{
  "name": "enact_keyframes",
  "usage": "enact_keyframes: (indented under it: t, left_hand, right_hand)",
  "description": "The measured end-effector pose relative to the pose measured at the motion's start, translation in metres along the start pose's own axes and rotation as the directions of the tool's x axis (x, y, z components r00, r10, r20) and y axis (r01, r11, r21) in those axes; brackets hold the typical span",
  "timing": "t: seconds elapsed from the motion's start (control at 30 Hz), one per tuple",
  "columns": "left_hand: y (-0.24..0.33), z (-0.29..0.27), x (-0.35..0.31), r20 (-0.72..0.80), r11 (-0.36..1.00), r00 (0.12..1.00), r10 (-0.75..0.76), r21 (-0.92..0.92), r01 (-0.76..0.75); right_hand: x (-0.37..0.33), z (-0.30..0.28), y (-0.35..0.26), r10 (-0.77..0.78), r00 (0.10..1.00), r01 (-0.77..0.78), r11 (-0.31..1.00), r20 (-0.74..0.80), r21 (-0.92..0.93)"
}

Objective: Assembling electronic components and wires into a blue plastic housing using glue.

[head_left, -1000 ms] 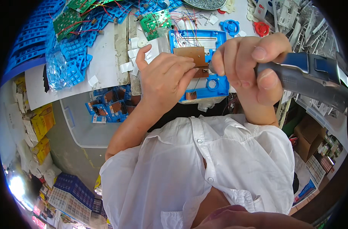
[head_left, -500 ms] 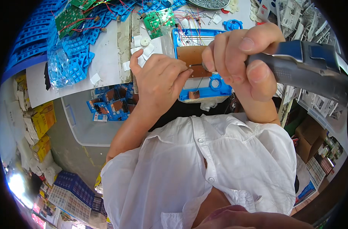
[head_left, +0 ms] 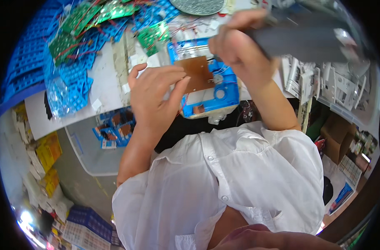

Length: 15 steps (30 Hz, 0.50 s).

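My right hand [head_left: 244,46] is wrapped around a dark grey electric screwdriver [head_left: 302,41], blurred by motion; its tip does not show. It is raised above the right side of a blue plastic housing [head_left: 228,92]. Inside that housing lies a plain brown circuit board [head_left: 198,75], slightly askew. At the board's left edge is my left hand [head_left: 156,89], thumb and fingers apart, with nothing visible between them. Whether its fingertips touch the board I cannot tell. Thin wires and a small round metal part [head_left: 218,79] show beside the board.
Green circuit boards [head_left: 115,12] with red wires and blue plastic parts [head_left: 75,89] are heaped at the far left. A round metal dish [head_left: 198,6] stands at the back. White plastic parts [head_left: 340,83] fill a bin on the right. Below the table's left edge sits a clear tub [head_left: 83,156].
My right hand has lifted the screwdriver up and away from the board. My left hand's thumb and fingers have spread apart. The view has shifted, and the brown board sits more tilted.
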<state>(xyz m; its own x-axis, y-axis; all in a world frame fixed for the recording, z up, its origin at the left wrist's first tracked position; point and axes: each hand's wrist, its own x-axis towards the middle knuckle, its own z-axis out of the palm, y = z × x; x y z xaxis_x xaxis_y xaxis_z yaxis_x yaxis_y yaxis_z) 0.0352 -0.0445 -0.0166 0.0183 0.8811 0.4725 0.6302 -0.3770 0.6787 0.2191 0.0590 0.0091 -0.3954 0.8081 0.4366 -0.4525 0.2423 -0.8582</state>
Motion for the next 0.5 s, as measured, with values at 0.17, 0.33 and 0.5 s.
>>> enact_keyframes:
  t: [0.17, 0.33, 0.5]
  left_hand:
    - [0.041, -0.001, 0.089, -0.377, 0.851, 0.905, 0.198, -0.393, -0.35]
    - [0.109, 0.026, 0.147, -0.618, 0.769, 0.786, 0.028, -0.489, -0.412]
    - [0.101, 0.037, 0.143, -0.5, 0.715, 0.86, 0.099, -0.566, -0.411]
  right_hand:
    - [0.025, 0.009, -0.01, 0.009, 0.957, -0.114, 0.93, -0.289, -0.349]
    - [0.04, 0.0, -0.001, 0.139, 0.982, -0.144, 0.989, -0.129, -0.029]
    - [0.026, 0.003, -0.008, 0.166, 0.978, -0.165, 0.986, -0.127, 0.014]
